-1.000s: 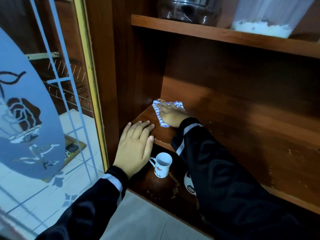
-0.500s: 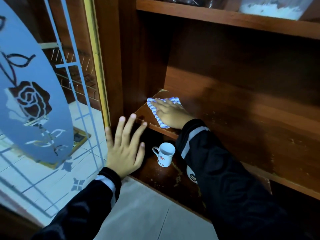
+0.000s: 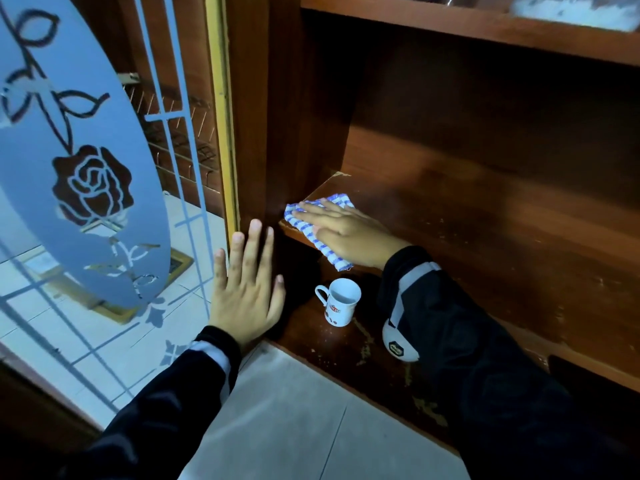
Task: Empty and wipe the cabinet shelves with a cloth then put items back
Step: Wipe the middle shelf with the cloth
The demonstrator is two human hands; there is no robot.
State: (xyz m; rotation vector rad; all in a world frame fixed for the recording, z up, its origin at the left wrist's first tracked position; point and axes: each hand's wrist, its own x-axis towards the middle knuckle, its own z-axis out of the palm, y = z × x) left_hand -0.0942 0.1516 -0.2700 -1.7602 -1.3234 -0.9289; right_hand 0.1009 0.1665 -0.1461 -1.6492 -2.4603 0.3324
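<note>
My right hand (image 3: 341,232) lies flat with straight fingers on a blue-and-white striped cloth (image 3: 304,228), pressing it onto the left front corner of the middle wooden shelf (image 3: 485,244). My left hand (image 3: 247,289) is spread open, fingers straight, against the cabinet's left side panel (image 3: 252,133) below that shelf's front edge. On the bottom shelf (image 3: 329,351) a white mug (image 3: 339,303) stands upright. A second white cup (image 3: 398,344) lies beside it, half hidden by my right sleeve.
The open glass door (image 3: 79,161) with a frosted rose pattern stands at the left. The upper shelf (image 3: 467,26) carries a container with white contents. Grey floor tile (image 3: 294,427) lies in front of the cabinet.
My left hand came off the middle shelf's edge and moved down-left, now spread against the side panel. My right hand pushed the cloth a little toward the shelf's left front corner.
</note>
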